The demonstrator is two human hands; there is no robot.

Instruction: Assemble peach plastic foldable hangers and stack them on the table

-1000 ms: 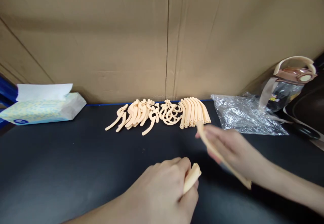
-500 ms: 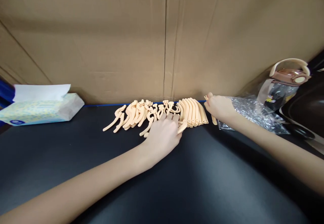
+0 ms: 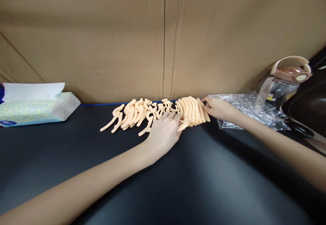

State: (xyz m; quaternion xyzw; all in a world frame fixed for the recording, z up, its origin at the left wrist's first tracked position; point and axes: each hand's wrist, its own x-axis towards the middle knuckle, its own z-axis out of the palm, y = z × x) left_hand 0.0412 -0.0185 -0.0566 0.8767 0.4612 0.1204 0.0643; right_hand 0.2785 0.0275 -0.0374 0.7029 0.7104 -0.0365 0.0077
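A row of beige, flat curved pieces (image 3: 191,111) stands closely stacked at the back of the black table. They look like plastic hanger arms. At the row's right end my right hand (image 3: 219,109) has its thumb and forefinger closed on the last curved piece (image 3: 206,115). My left hand (image 3: 164,133) lies over the middle of the pieces with fingers curled, and one curved piece (image 3: 182,126) juts out beside its thumb. What its fingertips touch is hidden. Left of it is a looser pile of hook-ended curved pieces (image 3: 131,114).
A tissue pack (image 3: 58,108) lies at the left. Behind everything rises a cardboard wall (image 3: 122,41). Clear crinkled plastic bags (image 3: 234,101) lie at the right, partly under my right forearm, with a handled drinking bottle (image 3: 282,89) beyond them.
My right hand has moved left with its curved piece, bringing it against the row's right end. My left hand stays nearly in place; the view has shifted slightly.
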